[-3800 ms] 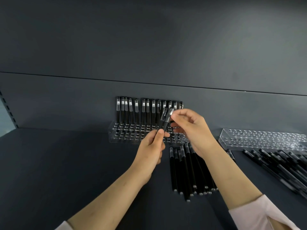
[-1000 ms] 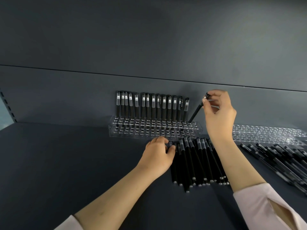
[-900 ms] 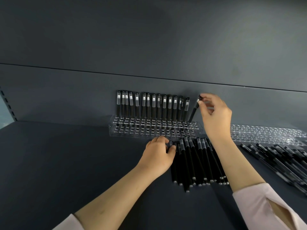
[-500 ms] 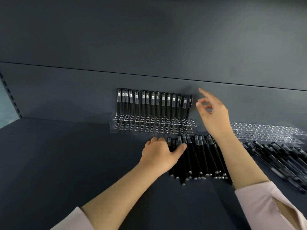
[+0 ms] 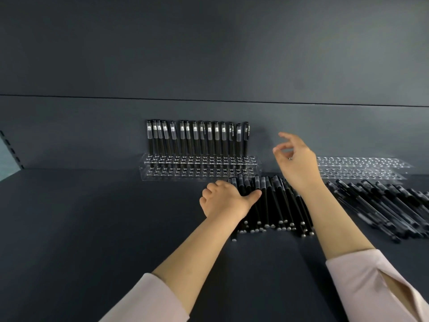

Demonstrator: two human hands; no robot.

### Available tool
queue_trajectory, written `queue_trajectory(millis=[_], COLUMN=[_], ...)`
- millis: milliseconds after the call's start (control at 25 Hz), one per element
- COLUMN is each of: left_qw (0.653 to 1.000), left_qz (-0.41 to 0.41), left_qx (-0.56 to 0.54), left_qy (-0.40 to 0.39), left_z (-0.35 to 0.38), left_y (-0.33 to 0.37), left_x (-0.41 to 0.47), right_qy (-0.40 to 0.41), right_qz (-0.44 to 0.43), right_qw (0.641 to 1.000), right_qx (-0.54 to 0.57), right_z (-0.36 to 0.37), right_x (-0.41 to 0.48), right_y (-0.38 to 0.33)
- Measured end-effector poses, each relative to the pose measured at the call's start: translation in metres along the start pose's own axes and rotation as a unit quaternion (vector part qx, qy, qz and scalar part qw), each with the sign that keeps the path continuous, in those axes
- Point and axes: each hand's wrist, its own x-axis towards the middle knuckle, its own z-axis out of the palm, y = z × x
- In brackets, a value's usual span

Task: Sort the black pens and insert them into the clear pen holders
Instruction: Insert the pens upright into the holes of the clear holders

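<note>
Your right hand has let go of the pen it was seating a second ago and drawn back. That pen now stands at the 3 o'clock end of the row of standing pens, and your left hand has slid further onto the loose pens.

On the dark shelf, the clear pen holder has only its back row filled. The near pile of black pens lies at 6 o'clock from it, close against its front edge. At 3 o'clock a second pile lies before a second holder in which no pens stand.

Watch the two pens at the row's 3 o'clock end: they lean a little, and a passing wrist could tip them into their neighbours. Dragging one barrel from under the others would likely set the round pens rolling, or nudge the light holder.

Your right hand hangs in the air at 3 o'clock from the row, fingers spread and loosely bent, holding and touching nothing. Your left hand rests on the cap ends at the pile's 9 o'clock side, thumb stretched across the barrels. Its fingers curl under out of sight, so you cannot tell whether it pinches a pen.
</note>
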Motion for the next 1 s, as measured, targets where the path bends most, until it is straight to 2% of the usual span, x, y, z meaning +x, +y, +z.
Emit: queue_trajectory(millis=[360, 560, 840, 920, 1000], left_qw=[0.994, 0.969, 0.940, 0.917, 0.896], left_qz=[0.002, 0.015, -0.019, -0.026, -0.005], left_qx=[-0.108, -0.243, -0.323, -0.375, -0.411], left_qy=[0.007, -0.042, -0.110, -0.137, -0.167], left_z=[0.010, -0.002, -0.026, -0.034, -0.043], left_y=[0.015, 0.007, -0.015, -0.022, -0.029], left_x=[-0.006, -0.007, -0.001, 0.001, 0.001], right_qy=[-0.007, -0.010, -0.040, -0.079, -0.151], right_qz=[-0.022, -0.017, -0.002, 0.031, 0.094], right_qw=[0.999, 0.999, 0.998, 0.996, 0.976], right_qx=[-0.032, -0.033, -0.041, 0.016, 0.128], right_z=[0.010, 0.008, 0.007, 0.007, 0.007], right_x=[0.001, 0.000, -0.006, -0.010, -0.016], right_y=[0.004, 0.004, -0.010, -0.019, -0.032])
